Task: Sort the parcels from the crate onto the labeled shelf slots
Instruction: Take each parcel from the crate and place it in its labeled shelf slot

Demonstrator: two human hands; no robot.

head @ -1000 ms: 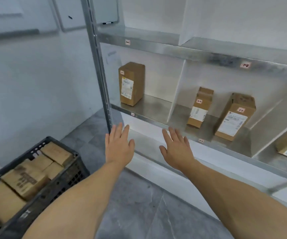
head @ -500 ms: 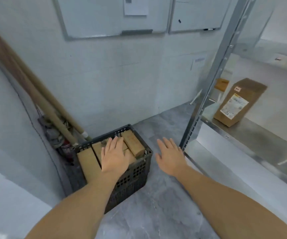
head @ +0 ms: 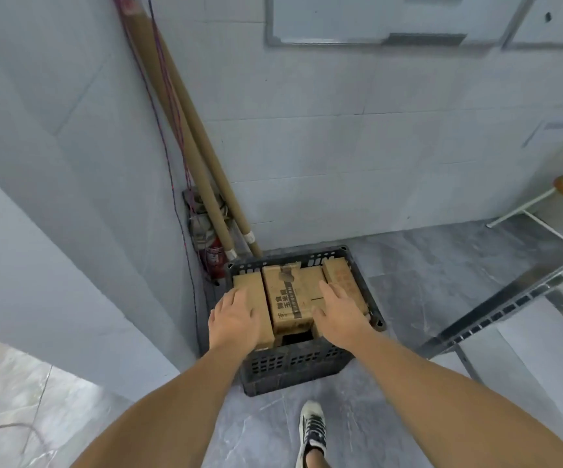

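Several parcels [head: 292, 295] in crate [head: 293, 364], left hand [head: 236, 320], right hand [head: 339, 317] flat above

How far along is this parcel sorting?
Done: a dark gap at the near side of the crate hints some have gone; the shelf slots are out of view. In hand: left hand and right hand are open over the parcels, nothing lifted. Left: at least three, including the printed parcel.

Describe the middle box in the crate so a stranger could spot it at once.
In the corner where long tubes lean on the wall sits a black crate. The middle box in it is the widest, the only one with black lettering along its top.
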